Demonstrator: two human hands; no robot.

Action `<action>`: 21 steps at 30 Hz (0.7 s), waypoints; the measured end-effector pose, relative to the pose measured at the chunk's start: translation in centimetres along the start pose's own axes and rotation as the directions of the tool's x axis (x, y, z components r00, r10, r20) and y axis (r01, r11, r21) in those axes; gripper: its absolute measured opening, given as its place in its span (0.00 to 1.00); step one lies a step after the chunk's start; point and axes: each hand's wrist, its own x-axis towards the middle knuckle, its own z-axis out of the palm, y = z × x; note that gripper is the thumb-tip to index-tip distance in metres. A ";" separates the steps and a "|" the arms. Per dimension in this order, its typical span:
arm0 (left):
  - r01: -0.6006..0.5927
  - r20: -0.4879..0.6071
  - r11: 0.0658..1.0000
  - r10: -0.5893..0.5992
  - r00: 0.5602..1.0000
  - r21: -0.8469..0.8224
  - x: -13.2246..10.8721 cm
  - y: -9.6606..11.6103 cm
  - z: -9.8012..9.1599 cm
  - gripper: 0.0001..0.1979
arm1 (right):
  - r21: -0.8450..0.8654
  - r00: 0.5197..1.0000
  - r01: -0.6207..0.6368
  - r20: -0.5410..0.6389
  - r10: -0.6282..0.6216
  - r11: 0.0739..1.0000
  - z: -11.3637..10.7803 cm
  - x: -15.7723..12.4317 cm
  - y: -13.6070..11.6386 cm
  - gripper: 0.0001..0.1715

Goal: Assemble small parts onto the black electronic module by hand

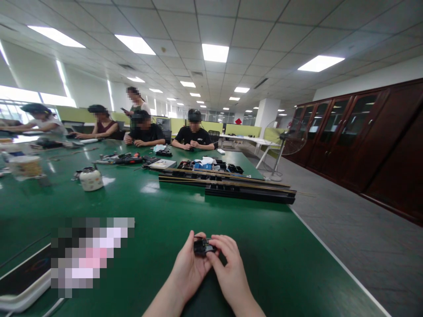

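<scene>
A small black plastic part with a hollow, box-like shape is held between my two hands, above the near edge of the green table. My left hand cradles it from the left and below, thumb up along its side. From the right, my right hand grips the part's right end with thumb and fingertips. The fingers cover much of that end, and the part's exact kind cannot be made out.
Long black rails with thin brass-coloured rods lie across the table ahead. Behind them are black trays and tools. A white jar stands left; a device with a blurred screen lies near left. Several people sit across the table.
</scene>
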 end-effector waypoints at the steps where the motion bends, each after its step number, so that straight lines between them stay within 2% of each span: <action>1: 0.005 -0.009 1.000 -0.005 1.000 0.004 0.0 0.0 0.0 0.13 | 0.010 1.000 0.004 -0.015 -0.004 1.000 -0.1 0.0 0.0 0.10; 5: 0.001 -0.045 1.000 0.000 0.999 0.018 0.1 0.1 0.0 0.12 | 0.048 0.996 -0.056 -0.060 0.059 0.997 -0.4 0.3 0.4 0.10; 11: 0.009 -0.128 1.000 -0.005 0.992 0.028 0.1 0.3 0.3 0.13 | 0.050 0.962 -0.221 -0.154 0.226 0.974 -1.3 0.6 1.5 0.16; 21: 0.033 -0.162 0.998 -0.024 0.986 0.053 0.5 0.3 -0.2 0.11 | 0.035 0.840 -0.441 -0.335 0.426 0.897 -3.9 1.6 2.7 0.25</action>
